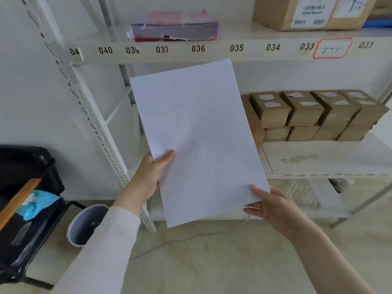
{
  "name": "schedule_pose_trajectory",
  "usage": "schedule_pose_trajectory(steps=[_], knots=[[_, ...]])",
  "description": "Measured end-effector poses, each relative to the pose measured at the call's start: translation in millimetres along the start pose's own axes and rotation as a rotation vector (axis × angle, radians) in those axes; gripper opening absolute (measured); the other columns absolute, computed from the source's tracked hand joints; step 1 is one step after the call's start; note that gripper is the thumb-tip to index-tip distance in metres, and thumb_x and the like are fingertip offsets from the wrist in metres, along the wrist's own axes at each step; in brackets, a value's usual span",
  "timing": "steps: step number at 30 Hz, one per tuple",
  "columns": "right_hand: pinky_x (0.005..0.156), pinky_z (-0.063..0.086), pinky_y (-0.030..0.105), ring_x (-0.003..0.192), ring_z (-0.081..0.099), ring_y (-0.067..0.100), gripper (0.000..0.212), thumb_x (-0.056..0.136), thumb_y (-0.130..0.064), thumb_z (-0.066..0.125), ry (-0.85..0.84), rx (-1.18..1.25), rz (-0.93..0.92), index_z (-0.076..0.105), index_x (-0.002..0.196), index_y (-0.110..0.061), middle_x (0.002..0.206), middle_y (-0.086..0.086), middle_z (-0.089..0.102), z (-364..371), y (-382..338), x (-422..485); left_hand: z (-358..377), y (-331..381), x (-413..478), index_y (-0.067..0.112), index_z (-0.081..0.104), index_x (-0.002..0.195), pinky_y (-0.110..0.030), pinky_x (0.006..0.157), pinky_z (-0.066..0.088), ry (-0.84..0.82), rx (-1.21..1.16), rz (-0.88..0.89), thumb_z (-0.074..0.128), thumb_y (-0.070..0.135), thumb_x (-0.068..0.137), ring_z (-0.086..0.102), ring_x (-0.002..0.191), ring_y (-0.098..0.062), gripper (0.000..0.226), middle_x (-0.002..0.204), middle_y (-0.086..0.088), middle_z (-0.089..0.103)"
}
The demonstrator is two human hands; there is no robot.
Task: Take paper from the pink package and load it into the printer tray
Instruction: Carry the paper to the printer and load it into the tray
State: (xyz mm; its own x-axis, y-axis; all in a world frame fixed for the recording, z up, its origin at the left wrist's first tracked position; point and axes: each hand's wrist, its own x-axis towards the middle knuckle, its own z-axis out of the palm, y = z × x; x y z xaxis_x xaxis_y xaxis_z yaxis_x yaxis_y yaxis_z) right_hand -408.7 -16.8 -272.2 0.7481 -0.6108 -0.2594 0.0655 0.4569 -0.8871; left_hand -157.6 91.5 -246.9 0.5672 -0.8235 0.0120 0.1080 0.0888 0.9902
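both hands [148,175] [275,211] hold blank paper [197,136] below shelf label [198,48] "036".

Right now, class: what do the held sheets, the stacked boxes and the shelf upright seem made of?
Sheets: matte white paper, bending slightly. Boxes: brown cardboard, dull, with white labels. Upright: probably white-painted metal, punched with slots.

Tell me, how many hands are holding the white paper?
2. The left hand grips the white paper at its left edge; the right hand holds its bottom right corner.
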Motion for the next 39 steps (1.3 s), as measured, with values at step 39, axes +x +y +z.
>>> schedule_pose_trajectory(steps=[39], knots=[[0.066,0.059,0.029,0.086,0.07,0.02,0.063,0.059,-0.041,0.08,1.391,0.499,-0.389,0.06,0.111,-0.013,0.097,0.002,0.075,-265.4,160.0,-508.9,550.0,-226.0,-294.9,0.01,0.056,0.105,-0.025,0.054,0.058,-1.32,0.189,-0.551,0.054,-0.001,0.089,0.069,0.061,-0.01,0.02,0.078,0.002,0.072]])
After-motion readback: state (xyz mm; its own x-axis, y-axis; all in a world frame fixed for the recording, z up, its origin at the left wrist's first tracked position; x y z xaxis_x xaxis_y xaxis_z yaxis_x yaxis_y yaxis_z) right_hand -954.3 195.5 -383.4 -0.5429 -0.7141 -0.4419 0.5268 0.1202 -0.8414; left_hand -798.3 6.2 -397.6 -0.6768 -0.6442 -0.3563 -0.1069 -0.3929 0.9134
